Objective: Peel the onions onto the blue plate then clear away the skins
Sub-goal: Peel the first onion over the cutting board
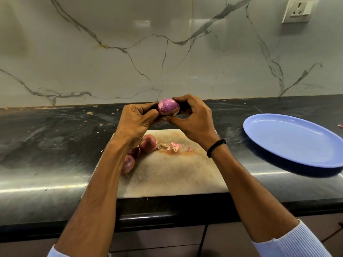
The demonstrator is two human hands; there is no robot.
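A partly peeled purple onion (168, 106) is held up over the counter between both hands. My left hand (138, 123) grips it from the left. From the right, my right hand (194, 117) curls its fingers over the top and its thumb under it. Below on a stained white chopping board (172, 175), two unpeeled red onions (148, 143) (128, 163) and part of a third lie beside my left forearm. Pink skin scraps (175, 146) lie on the board near its middle. The blue plate (297, 140) sits bare at the right.
The black stone counter (55, 138) runs left to right, with crumbs along its back edge. A marble-patterned wall stands behind it, with a socket (298, 10) at the top right. A small pink scrap (340, 125) lies beyond the plate at the frame's right edge.
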